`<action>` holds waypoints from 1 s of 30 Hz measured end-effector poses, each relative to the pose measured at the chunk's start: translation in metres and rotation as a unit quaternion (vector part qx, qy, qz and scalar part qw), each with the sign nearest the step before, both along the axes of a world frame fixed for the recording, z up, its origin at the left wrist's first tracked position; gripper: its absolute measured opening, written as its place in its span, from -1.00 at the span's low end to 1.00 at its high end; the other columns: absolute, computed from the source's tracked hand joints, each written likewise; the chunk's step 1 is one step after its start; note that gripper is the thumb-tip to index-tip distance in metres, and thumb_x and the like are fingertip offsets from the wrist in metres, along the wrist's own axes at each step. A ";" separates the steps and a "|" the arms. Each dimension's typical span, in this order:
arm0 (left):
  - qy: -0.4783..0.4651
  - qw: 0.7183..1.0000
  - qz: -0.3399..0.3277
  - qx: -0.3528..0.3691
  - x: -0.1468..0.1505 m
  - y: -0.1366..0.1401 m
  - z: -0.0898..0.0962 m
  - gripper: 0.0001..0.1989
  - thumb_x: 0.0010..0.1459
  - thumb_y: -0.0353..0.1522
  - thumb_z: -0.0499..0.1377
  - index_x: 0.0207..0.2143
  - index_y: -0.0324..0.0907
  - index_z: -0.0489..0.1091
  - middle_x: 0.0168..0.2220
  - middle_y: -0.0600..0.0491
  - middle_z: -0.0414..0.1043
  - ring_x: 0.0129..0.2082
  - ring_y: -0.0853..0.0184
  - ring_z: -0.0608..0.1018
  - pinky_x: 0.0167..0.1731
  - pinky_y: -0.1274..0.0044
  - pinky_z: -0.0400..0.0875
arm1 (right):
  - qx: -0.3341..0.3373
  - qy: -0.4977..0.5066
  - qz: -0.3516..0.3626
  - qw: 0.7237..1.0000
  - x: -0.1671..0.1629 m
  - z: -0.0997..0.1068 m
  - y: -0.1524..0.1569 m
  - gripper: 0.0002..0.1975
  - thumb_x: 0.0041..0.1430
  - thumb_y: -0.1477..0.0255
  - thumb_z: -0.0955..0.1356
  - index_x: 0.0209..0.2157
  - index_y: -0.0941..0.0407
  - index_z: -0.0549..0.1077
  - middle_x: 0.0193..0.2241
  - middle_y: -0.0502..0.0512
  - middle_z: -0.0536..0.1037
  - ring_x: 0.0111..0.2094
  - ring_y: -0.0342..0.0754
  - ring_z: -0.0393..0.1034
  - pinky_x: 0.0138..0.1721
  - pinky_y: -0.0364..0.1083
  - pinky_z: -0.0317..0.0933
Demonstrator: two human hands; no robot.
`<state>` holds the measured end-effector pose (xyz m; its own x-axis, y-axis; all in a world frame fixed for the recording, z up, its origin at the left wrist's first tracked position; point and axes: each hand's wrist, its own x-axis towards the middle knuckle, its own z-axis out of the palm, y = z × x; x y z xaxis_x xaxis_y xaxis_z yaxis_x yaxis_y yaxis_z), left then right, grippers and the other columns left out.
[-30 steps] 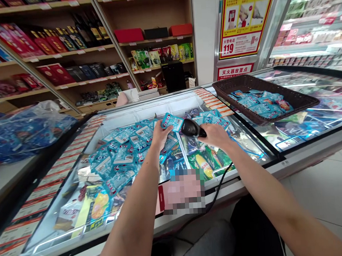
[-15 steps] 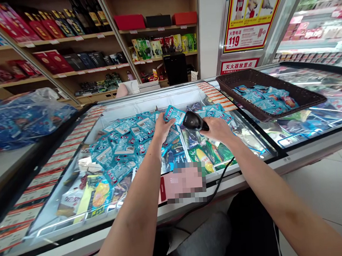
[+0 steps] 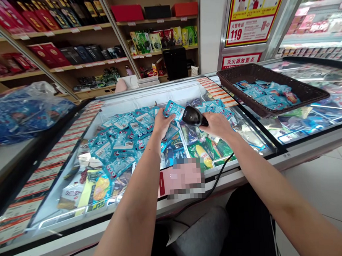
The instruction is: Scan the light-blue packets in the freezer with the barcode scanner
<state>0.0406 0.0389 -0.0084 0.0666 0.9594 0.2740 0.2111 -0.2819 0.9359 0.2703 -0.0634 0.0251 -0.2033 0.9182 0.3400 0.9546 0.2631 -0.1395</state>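
Note:
My left hand (image 3: 162,122) pinches a blue snack packet (image 3: 173,110) by its left end, above the glass top of a freezer. In my right hand (image 3: 216,124) is a black barcode scanner (image 3: 191,116), its head right against the packet's right end in this view. The scanner's cable (image 3: 222,171) runs down over the freezer's front edge. Many loose blue packets (image 3: 124,140) lie spread on the glass to the left of and beneath my left hand. A few more packets (image 3: 212,104) lie behind the scanner.
A brown woven basket (image 3: 273,107) with blue packets stands on the freezer to the right. At the left sits a large clear plastic bag (image 3: 27,112) full of blue packets. A pink card (image 3: 181,179), partly pixelated, lies at the front edge. Stocked shelves (image 3: 74,30) line the back.
The view has shifted slightly. Both hands keep nearly the same place, with the packet and the scanner held together as before.

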 end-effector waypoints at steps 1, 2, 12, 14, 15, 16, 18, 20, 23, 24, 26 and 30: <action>0.000 1.000 -0.001 0.000 0.000 0.000 0.000 -0.61 -0.10 -0.25 0.28 -0.24 -0.15 0.23 -0.44 0.15 0.35 -0.48 0.41 0.45 -0.48 0.57 0.37 | 0.001 0.001 0.000 1.000 0.000 0.000 0.000 -0.71 0.13 0.27 0.28 -0.18 0.15 0.41 -0.23 0.16 0.55 -0.24 0.05 0.42 -0.29 -0.07 0.17; 0.000 1.000 -0.003 0.000 0.001 0.000 0.000 -0.62 -0.10 -0.25 0.28 -0.24 -0.16 0.23 -0.44 0.15 0.35 -0.47 0.41 0.44 -0.47 0.57 0.37 | 0.001 0.002 0.001 1.000 0.000 0.000 0.000 -0.71 0.13 0.27 0.28 -0.18 0.14 0.41 -0.23 0.16 0.55 -0.24 0.05 0.42 -0.29 -0.07 0.17; -0.008 1.000 0.002 -0.011 0.002 -0.001 0.000 -0.60 -0.10 -0.23 0.29 -0.26 -0.14 0.21 -0.46 0.17 0.32 -0.49 0.42 0.44 -0.48 0.57 0.35 | 0.015 0.019 -0.003 1.000 0.002 -0.002 0.002 -0.71 0.11 0.26 0.30 -0.18 0.14 0.42 -0.25 0.15 0.54 -0.23 0.07 0.41 -0.29 -0.06 0.16; -0.011 1.000 0.006 -0.010 0.003 0.000 -0.001 -0.57 -0.09 -0.23 0.28 -0.21 -0.14 0.20 -0.44 0.16 0.33 -0.50 0.41 0.44 -0.47 0.55 0.36 | 0.022 0.025 -0.016 0.999 0.004 -0.002 0.002 -0.69 0.11 0.25 0.29 -0.18 0.14 0.42 -0.25 0.16 0.54 -0.24 0.08 0.41 -0.29 -0.05 0.17; -0.009 1.000 0.011 -0.005 0.003 0.000 -0.002 -0.55 -0.08 -0.23 0.28 -0.17 -0.14 0.20 -0.42 0.14 0.34 -0.49 0.41 0.44 -0.45 0.54 0.36 | 0.024 0.029 -0.026 0.999 0.005 -0.002 0.003 -0.68 0.11 0.24 0.29 -0.17 0.15 0.42 -0.25 0.17 0.54 -0.24 0.08 0.41 -0.28 -0.04 0.17; -0.001 1.000 0.019 0.003 0.003 0.001 -0.003 -0.53 -0.07 -0.23 0.27 -0.13 -0.15 0.19 -0.40 0.12 0.35 -0.48 0.40 0.45 -0.43 0.52 0.37 | 0.026 0.032 -0.039 0.998 0.006 -0.002 0.003 -0.67 0.12 0.24 0.28 -0.16 0.15 0.42 -0.26 0.18 0.54 -0.24 0.09 0.41 -0.28 -0.03 0.17; 0.036 0.997 0.051 0.034 0.003 0.001 -0.005 -0.48 -0.04 -0.23 0.26 -0.05 -0.16 0.17 -0.36 0.09 0.35 -0.44 0.36 0.46 -0.36 0.49 0.37 | 0.028 0.037 -0.071 0.996 0.009 -0.001 0.005 -0.65 0.13 0.23 0.27 -0.15 0.17 0.43 -0.27 0.20 0.53 -0.24 0.10 0.41 -0.27 -0.02 0.18; 0.089 0.989 0.096 0.072 0.004 0.001 -0.005 -0.45 -0.01 -0.25 0.24 0.01 -0.17 0.16 -0.33 0.05 0.35 -0.34 0.30 0.48 -0.24 0.44 0.37 | 0.028 0.040 -0.099 0.994 0.012 0.000 0.007 -0.64 0.13 0.22 0.27 -0.14 0.17 0.42 -0.28 0.22 0.52 -0.23 0.12 0.41 -0.26 0.00 0.18; 0.171 0.963 0.157 0.134 0.005 -0.003 -0.004 -0.44 0.02 -0.31 0.21 0.07 -0.21 0.14 -0.15 -0.07 0.33 -0.07 0.18 0.41 -0.02 0.38 0.28 | 0.025 0.045 -0.117 0.992 0.015 0.001 0.009 -0.63 0.14 0.21 0.26 -0.14 0.17 0.42 -0.27 0.24 0.52 -0.23 0.14 0.41 -0.26 0.00 0.19; 0.201 0.952 0.175 0.154 0.005 -0.005 -0.002 -0.42 0.02 -0.34 0.20 0.10 -0.22 0.11 -0.05 -0.13 0.28 0.02 0.15 0.36 0.04 0.36 0.24 | 0.023 0.047 -0.118 0.992 0.016 0.001 0.009 -0.64 0.14 0.21 0.26 -0.15 0.17 0.42 -0.27 0.25 0.53 -0.22 0.14 0.41 -0.26 -0.01 0.20; 0.277 0.919 0.205 0.191 0.004 -0.010 0.002 -0.37 0.02 -0.39 0.17 0.15 -0.24 0.07 0.11 -0.21 0.13 0.14 0.09 0.23 0.12 0.31 0.15 | 0.022 0.053 -0.118 0.991 0.018 0.001 0.010 -0.64 0.13 0.19 0.27 -0.17 0.17 0.43 -0.28 0.24 0.53 -0.23 0.14 0.42 -0.26 -0.01 0.21; 0.464 0.835 0.183 0.235 0.001 -0.017 0.014 -0.57 0.06 -0.46 0.08 0.03 -0.14 0.29 0.16 -0.13 0.14 0.19 0.05 0.16 0.22 0.21 -0.06 | 0.041 0.078 -0.143 0.986 0.022 0.001 0.011 -0.63 0.13 0.17 0.27 -0.19 0.16 0.44 -0.31 0.24 0.54 -0.24 0.15 0.43 -0.27 -0.01 0.22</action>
<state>0.0412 0.0216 0.0058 0.1844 0.7632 0.6193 0.9357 -0.3292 0.1270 0.2922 -0.0526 0.0259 0.1201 0.8984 0.4225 0.9599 0.0035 -0.2803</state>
